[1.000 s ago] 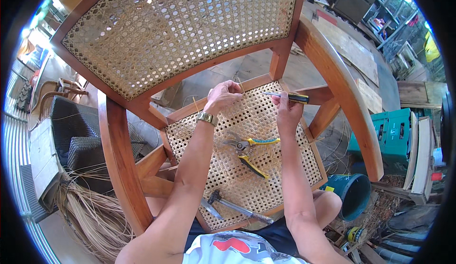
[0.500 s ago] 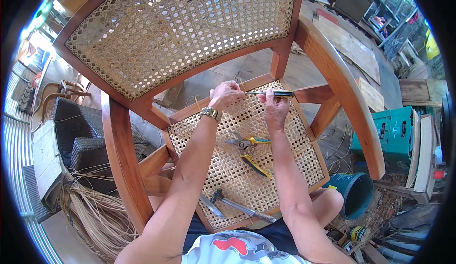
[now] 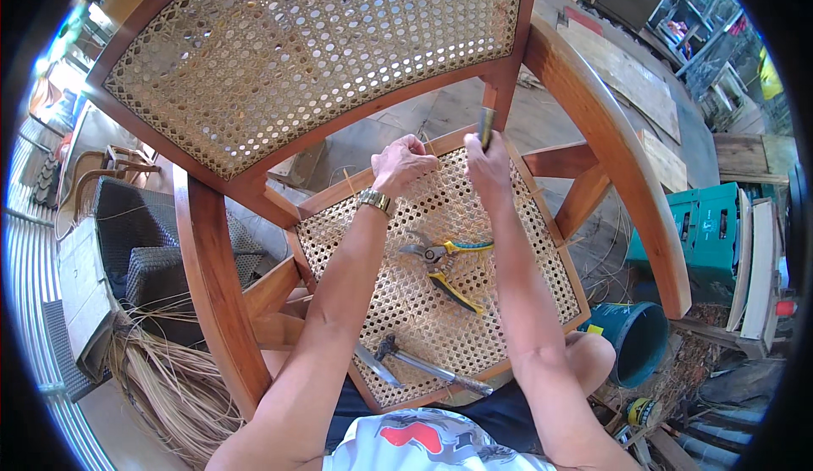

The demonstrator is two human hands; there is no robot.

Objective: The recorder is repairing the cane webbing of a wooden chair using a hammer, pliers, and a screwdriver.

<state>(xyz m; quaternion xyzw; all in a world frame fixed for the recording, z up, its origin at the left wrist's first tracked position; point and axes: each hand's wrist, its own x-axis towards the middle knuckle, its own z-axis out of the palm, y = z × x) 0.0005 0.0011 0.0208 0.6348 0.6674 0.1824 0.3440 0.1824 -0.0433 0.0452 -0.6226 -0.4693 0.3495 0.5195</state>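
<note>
One hand, the left hand [image 3: 405,164], is bending its fingers together over the back of the cane seat [image 3: 415,318], beside a standing cane strand [image 3: 428,146]; whether it is pinching anything, cannot tell. Right hand [image 3: 489,164], just to its right, is wrapping snugly around a dark-and-yellow tool [image 3: 487,124], handle pointing up. Tool is blurring; its working end is hiding, kind unclear. Pruning shears [image 3: 436,255] are lying mid-seat, handles spread; hammer [image 3: 432,368] is lying nearer the lap. Metal blade [image 3: 378,368] is running up to the left forearm [image 3: 334,293], end out of sight. Chair back [image 3: 330,56] is extending past the top edge.
</note>
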